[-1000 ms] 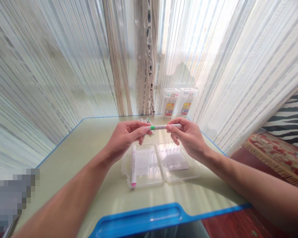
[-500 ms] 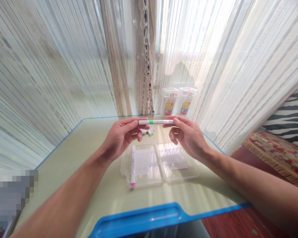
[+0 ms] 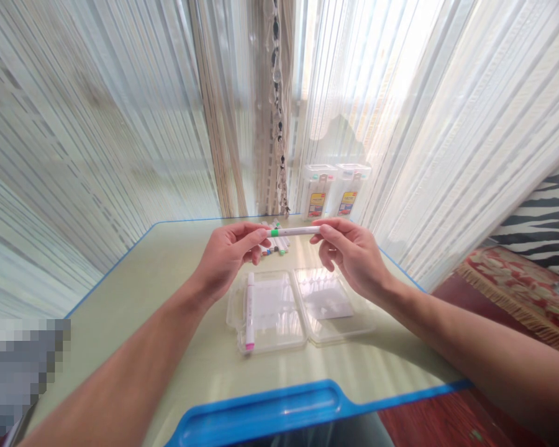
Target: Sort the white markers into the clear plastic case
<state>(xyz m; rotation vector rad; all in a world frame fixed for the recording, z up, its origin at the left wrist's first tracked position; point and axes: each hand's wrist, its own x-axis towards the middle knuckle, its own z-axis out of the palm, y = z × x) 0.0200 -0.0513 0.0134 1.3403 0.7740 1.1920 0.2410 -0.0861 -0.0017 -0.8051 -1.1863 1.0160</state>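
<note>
A white marker [image 3: 298, 231] with a green band lies level between my two hands, above the table. My left hand [image 3: 235, 251] pinches its left end near the green band. Thumb and fingers of my right hand [image 3: 347, 244] grip the right end. Below them an open clear plastic case [image 3: 279, 341] rests on the table, its two halves side by side. A white marker with a pink tip [image 3: 250, 310] lies along the left side of that case. Behind my hands sits a small pile of markers [image 3: 282, 242], partly hidden by the held marker and my left fingers.
Two clear marker boxes [image 3: 317, 192] with yellow labels stand at the table's back edge. The table [image 3: 135, 273] has a blue rim with a molded blue tray [image 3: 265, 406] in front. String curtains [image 3: 121, 124] and a bead strand hang behind. A fringed patterned cloth [image 3: 526, 285] is at right.
My left hand has slid inward over the left end of the marker, covering the white part left of the green band. The right hand has shifted slightly left; the case stays put.
</note>
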